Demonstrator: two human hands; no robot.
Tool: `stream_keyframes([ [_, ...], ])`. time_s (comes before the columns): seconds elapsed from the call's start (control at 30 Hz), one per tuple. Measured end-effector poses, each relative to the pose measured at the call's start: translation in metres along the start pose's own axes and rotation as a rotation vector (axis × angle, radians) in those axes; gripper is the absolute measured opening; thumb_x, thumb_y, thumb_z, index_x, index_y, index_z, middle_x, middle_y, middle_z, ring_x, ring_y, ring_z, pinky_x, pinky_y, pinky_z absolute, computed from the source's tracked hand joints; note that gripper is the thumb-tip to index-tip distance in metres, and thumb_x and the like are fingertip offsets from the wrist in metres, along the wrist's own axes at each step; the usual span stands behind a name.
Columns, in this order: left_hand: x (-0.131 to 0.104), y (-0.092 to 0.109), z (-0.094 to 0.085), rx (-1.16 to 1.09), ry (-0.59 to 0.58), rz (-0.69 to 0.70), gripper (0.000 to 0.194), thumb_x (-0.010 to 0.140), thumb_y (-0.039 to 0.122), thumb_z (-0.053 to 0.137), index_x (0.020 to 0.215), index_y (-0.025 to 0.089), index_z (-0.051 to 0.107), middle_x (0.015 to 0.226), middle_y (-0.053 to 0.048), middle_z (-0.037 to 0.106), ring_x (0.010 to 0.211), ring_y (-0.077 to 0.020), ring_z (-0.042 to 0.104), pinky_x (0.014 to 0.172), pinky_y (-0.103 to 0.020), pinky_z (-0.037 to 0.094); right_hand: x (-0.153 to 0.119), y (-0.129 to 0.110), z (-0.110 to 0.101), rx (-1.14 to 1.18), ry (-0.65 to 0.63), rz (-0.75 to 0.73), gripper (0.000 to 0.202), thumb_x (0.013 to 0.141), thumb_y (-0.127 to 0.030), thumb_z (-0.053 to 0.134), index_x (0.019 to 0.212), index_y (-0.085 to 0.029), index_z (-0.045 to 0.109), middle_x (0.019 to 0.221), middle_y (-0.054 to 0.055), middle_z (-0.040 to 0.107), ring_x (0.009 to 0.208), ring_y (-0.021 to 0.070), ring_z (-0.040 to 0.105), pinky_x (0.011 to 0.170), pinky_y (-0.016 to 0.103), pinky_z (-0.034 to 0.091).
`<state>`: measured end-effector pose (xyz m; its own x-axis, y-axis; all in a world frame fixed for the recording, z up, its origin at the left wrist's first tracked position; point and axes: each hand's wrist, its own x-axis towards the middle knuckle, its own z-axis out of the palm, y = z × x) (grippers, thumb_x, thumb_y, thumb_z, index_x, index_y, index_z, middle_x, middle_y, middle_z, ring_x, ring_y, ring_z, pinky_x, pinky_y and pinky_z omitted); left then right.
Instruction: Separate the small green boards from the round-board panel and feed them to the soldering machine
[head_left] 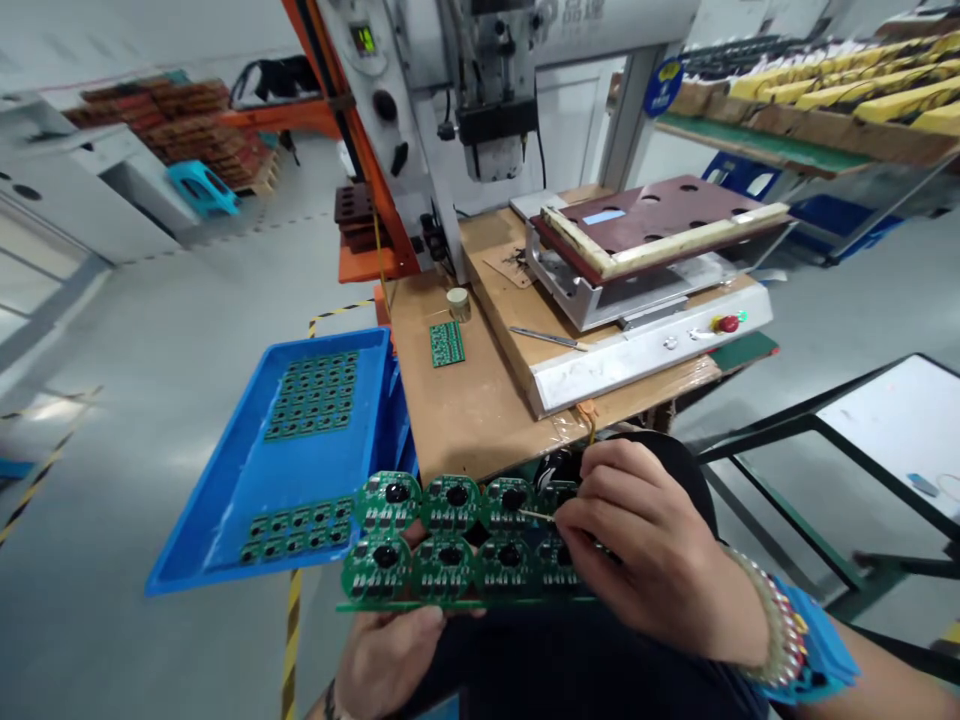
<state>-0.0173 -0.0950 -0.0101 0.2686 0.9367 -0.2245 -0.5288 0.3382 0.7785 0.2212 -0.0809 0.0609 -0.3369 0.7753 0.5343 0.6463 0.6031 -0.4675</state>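
Observation:
A green circuit board panel (446,565), made of rounded boards in two rows, is held above my lap. Each board carries a black round blob and small components. My left hand (394,650) supports the panel from below along its near left edge, with part of the fingers hidden under it. Over the panel's right end, my right hand (645,545) pinches a thin pale stick (536,515). Its tip lies at the black blob of a board in the far row. The right hand covers the panel's right end.
To the left, a blue tray (247,490) holds more board panels. Ahead, a bench (465,410) carries a small green board (448,344), a round container (458,303), tweezers (547,338) and a machine with a brown fixture plate (652,215). A metal-framed table (892,420) stands right.

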Motion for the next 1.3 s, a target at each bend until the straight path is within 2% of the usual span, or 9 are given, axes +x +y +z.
stream_keyframes([
  [0.2, 0.000, 0.000, -0.007, -0.001, 0.005, -0.032, 0.050, 0.067, 0.017, 0.072, 0.108, 0.044, 0.064, 0.096, 0.001, 0.074, 0.074, -0.0198, 0.067, 0.062, -0.030, 0.056, 0.001, 0.002, -0.003, -0.009, 0.032, 0.020, 0.011, 0.074, -0.004, 0.056, 0.078, -0.013, 0.061, 0.067, 0.005, 0.054, 0.079, 0.0184, 0.044, 0.069, 0.035, 0.043],
  [0.37, -0.001, 0.003, 0.006, -0.031, 0.118, -0.051, 0.047, 0.062, 0.019, 0.077, 0.103, 0.041, 0.068, 0.088, 0.002, 0.074, 0.068, -0.0190, 0.066, 0.060, -0.030, 0.056, 0.001, 0.000, 0.000, -0.018, 0.031, 0.013, 0.010, 0.073, -0.004, 0.056, 0.074, -0.013, 0.061, 0.064, 0.005, 0.053, 0.079, 0.0187, 0.046, 0.069, 0.034, 0.043],
  [0.5, -0.001, 0.005, 0.016, -0.052, 0.200, -0.057, 0.050, 0.058, 0.016, 0.079, 0.101, 0.039, 0.068, 0.090, 0.002, 0.074, 0.075, -0.0212, 0.067, 0.059, -0.030, 0.055, 0.003, -0.003, 0.002, 0.021, -0.005, -0.014, 0.009, 0.074, -0.005, 0.056, 0.075, -0.013, 0.060, 0.066, 0.004, 0.053, 0.079, 0.0176, 0.045, 0.071, 0.034, 0.044],
  [0.7, 0.000, 0.002, 0.020, -0.071, 0.160, -0.057, 0.049, 0.059, 0.014, 0.077, 0.101, 0.036, 0.068, 0.092, 0.002, 0.074, 0.079, -0.0236, 0.067, 0.064, -0.035, 0.056, 0.015, -0.008, 0.005, 0.019, 0.032, -0.039, 0.010, 0.076, -0.005, 0.057, 0.078, -0.014, 0.062, 0.064, 0.003, 0.053, 0.078, 0.0164, 0.045, 0.074, 0.032, 0.045],
  [0.87, 0.002, 0.001, 0.025, -0.076, 0.114, -0.046, 0.047, 0.058, 0.014, 0.078, 0.098, 0.036, 0.070, 0.092, 0.002, 0.073, 0.074, -0.0240, 0.067, 0.061, -0.038, 0.056, 0.024, -0.010, 0.012, 0.009, 0.022, -0.053, 0.011, 0.079, -0.008, 0.054, 0.077, -0.015, 0.062, 0.065, 0.002, 0.054, 0.076, 0.0157, 0.046, 0.073, 0.032, 0.045],
  [1.1, -0.001, -0.001, 0.020, -0.056, 0.100, -0.078, 0.044, 0.058, 0.018, 0.078, 0.099, 0.033, 0.070, 0.098, 0.001, 0.073, 0.084, -0.0257, 0.066, 0.071, -0.039, 0.056, 0.026, -0.011, 0.019, -0.004, 0.003, -0.059, 0.011, 0.079, -0.007, 0.054, 0.081, -0.013, 0.064, 0.065, 0.003, 0.054, 0.077, 0.0167, 0.046, 0.072, 0.033, 0.044],
  [1.3, -0.001, -0.001, 0.021, -0.081, 0.080, -0.083, 0.046, 0.058, 0.018, 0.078, 0.098, 0.038, 0.069, 0.097, 0.003, 0.073, 0.074, -0.0257, 0.067, 0.064, -0.041, 0.055, 0.030, -0.012, 0.020, -0.028, 0.014, -0.059, 0.011, 0.080, -0.009, 0.054, 0.081, -0.015, 0.063, 0.065, 0.003, 0.055, 0.076, 0.0170, 0.048, 0.071, 0.032, 0.044],
])
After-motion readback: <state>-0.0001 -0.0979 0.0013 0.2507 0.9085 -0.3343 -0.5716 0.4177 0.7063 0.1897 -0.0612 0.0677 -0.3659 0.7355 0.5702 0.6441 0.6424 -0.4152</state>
